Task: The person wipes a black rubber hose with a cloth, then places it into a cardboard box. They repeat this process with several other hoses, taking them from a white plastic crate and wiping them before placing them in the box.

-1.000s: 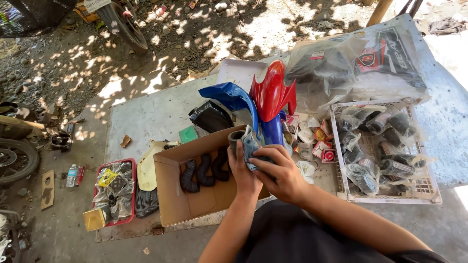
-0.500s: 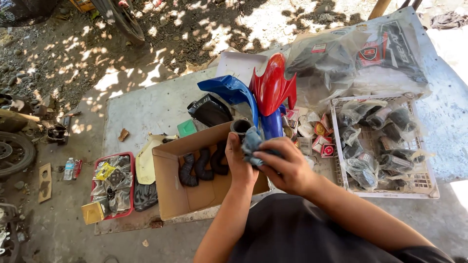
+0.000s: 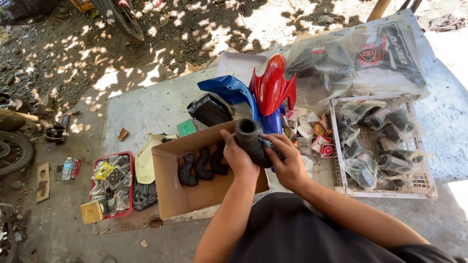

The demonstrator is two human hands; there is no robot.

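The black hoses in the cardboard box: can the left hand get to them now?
Probably not at once. The left hand is busy holding a black rubber hose over the cardboard box. The three black hoses lie uncovered just below, so the path looks free.

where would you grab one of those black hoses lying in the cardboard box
Grip a hose around its middle bend, coming straight down from above. The three lie side by side on the floor of the open-topped box, with its walls close on the sides, so the top is the free way in. The ribbed, curved body gives fingers purchase. The nearer left hand already holds another hose.
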